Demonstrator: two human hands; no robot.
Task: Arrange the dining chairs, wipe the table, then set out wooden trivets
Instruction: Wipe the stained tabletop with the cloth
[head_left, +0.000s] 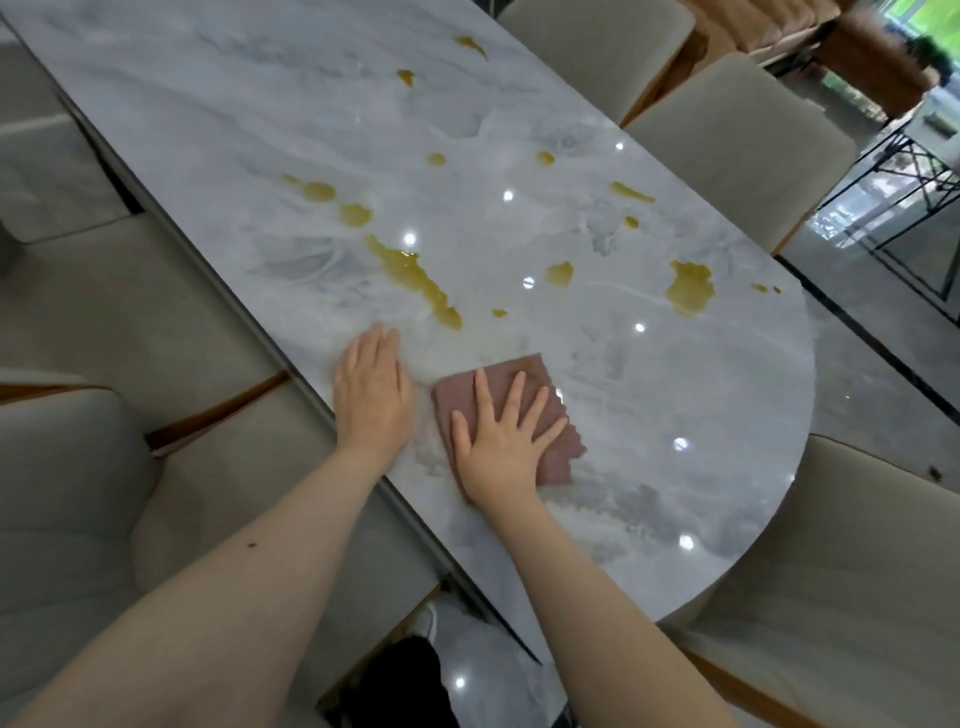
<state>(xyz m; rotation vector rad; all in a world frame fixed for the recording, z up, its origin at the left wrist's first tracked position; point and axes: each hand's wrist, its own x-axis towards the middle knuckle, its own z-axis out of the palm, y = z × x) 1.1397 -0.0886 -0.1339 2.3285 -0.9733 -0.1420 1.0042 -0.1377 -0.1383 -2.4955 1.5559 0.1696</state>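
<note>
Head view looks down on two bare hands at the near edge of the marble tabletop (675, 415). Right hand (501, 441) lies flat with fingers spread on one mauve cloth (524, 382), pressing it down rather than gripping it, which looks like the way to keep the whole cloth in contact while wiping. Left hand (371, 395) rests just beside it, palm down with fingers straight and together, holding nothing; it seems placed there to brace the body while leaning over.

Yellow spills (415, 275) lie ahead of both hands: about a dozen separate patches, with the longest streak just beyond the left fingertips and a broad blot (690, 293) well off to the right of the right hand. Wiping therefore appears barely started.

Five beige chairs show around the tabletop: two behind the left arm, one (810, 561) beside the right forearm, two (727, 150) across the far edge. No wooden trivets are visible.
</note>
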